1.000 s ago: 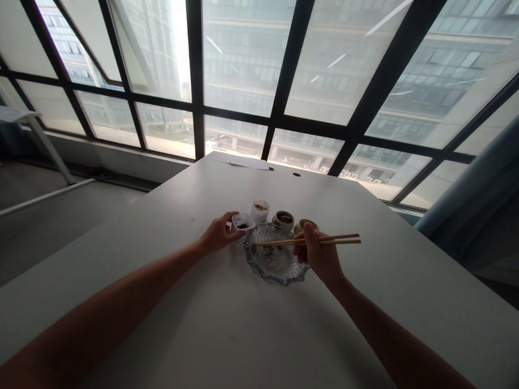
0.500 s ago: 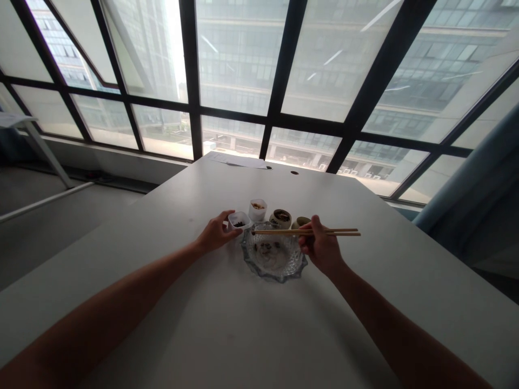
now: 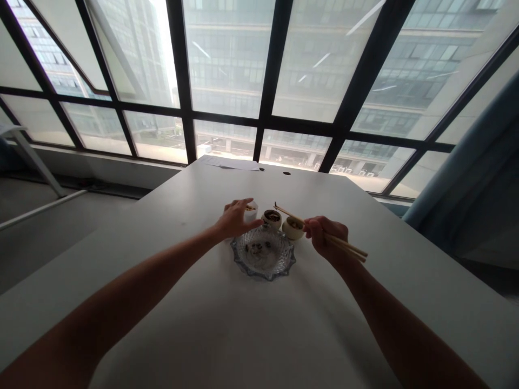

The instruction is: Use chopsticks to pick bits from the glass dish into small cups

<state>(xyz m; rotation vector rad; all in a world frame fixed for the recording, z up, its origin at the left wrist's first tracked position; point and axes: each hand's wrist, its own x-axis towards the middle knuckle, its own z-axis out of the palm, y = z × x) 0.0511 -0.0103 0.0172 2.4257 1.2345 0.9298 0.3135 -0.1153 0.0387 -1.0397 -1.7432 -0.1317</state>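
Observation:
My left hand (image 3: 235,219) reaches over the near left side of a small white cup (image 3: 252,212) with yellowish bits in it. Its thumb and fingers are spread apart; whether they touch the cup I cannot tell. In my right hand (image 3: 326,235) is a pair of wooden chopsticks (image 3: 292,215), pointing left and up past the small pots. A tiny dark piece (image 3: 275,205) shows at their tips. Just in front of the pots sits a scalloped glass bowl (image 3: 264,274) with several small dark pieces inside. The square white container is hidden behind my left hand.
A round pot with brown contents (image 3: 271,219) and a pale greenish pot (image 3: 292,228) stand behind the bowl's rim. Papers (image 3: 229,163) lie at the far end of the white table (image 3: 243,329). A blue curtain (image 3: 466,146) hangs on the right.
My left hand has left the square white container and moved right to the white cup. The chopstick tips have risen and swung away from above the bowl. The view has shifted slightly.

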